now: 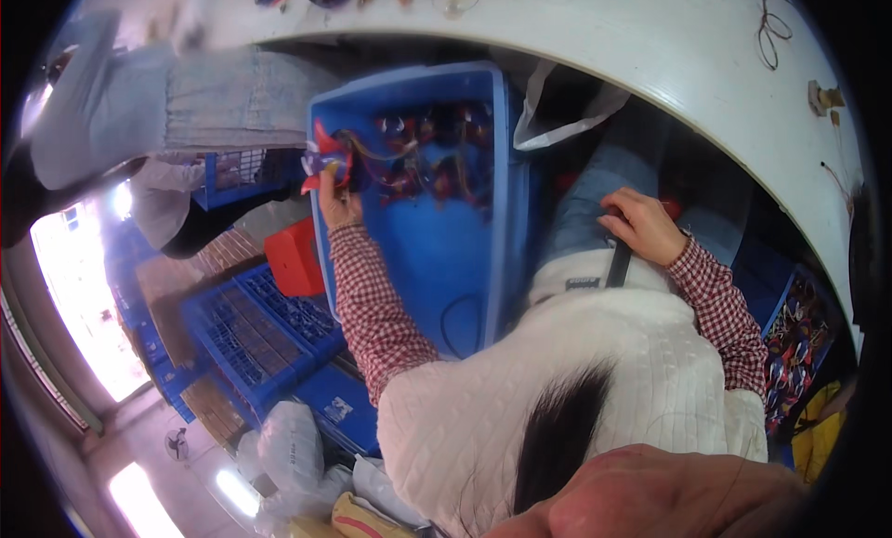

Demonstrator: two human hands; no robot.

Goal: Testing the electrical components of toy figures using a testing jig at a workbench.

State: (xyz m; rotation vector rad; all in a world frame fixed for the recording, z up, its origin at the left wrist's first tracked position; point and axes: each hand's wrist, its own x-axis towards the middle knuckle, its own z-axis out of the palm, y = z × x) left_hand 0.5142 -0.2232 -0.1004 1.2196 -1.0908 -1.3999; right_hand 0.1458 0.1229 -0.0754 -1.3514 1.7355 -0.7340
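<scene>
My left hand (339, 202) is at the near left side of a blue plastic bin (439, 259), gripping a red and purple part with wires (327, 151). Blur hides the part's finer shape. Several similar wired parts (439, 155) lie in rows inside the bin. Over my lap, beside a black strap (617, 265), is my right hand (641, 224). Its fingers are loosely bent, the thumb stands apart from them, and nothing shows between them.
A white table (669, 43) curves above my lap, with coiled wire (770, 33) on it. Beside the bin are a red container (294, 259) and blue crates (244, 336). Another crate (798, 343) holds wired parts at right. A person in jeans (230, 95) is close by.
</scene>
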